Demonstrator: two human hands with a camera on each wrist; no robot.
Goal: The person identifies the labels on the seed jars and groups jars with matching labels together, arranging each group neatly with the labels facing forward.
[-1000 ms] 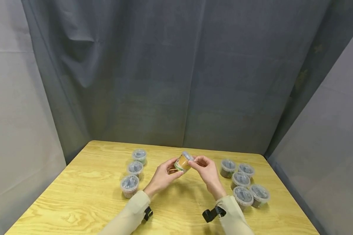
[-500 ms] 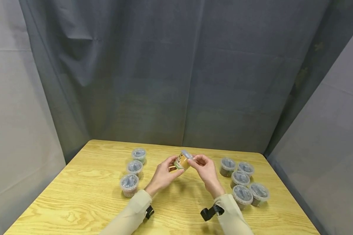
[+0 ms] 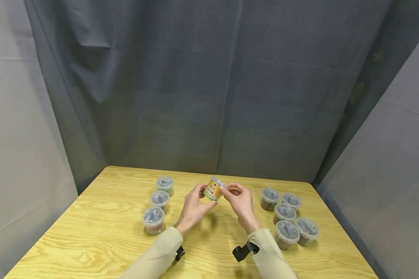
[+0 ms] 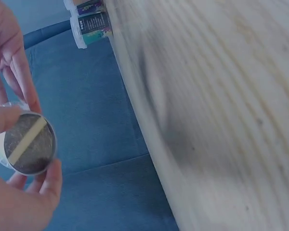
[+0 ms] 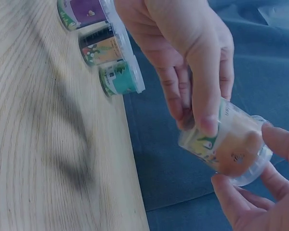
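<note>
While a grey curtain [image 3: 209,85] fills the upper two thirds of the head view, the wooden table [image 3: 101,232] spans the lower third, its far edge running across the middle of the frame. Right of centre on the table, five lidded cups [image 3: 286,217] stand clustered close together; left of centre, three lidded cups [image 3: 159,204] stand in a slanting row. Both sleeves [image 3: 157,255] rise from the bottom edge toward the centre. Just above the table at the centre, the left hand [image 3: 193,207] grips the body of a small orange-labelled cup [image 3: 212,190], fingers curled round its side. The right hand [image 3: 240,201] pinches the cup at its clear lid end. Held tilted in the air between both hands, the cup touches nothing else. In the left wrist view its dark base [image 4: 29,143] sits at the lower left.
</note>
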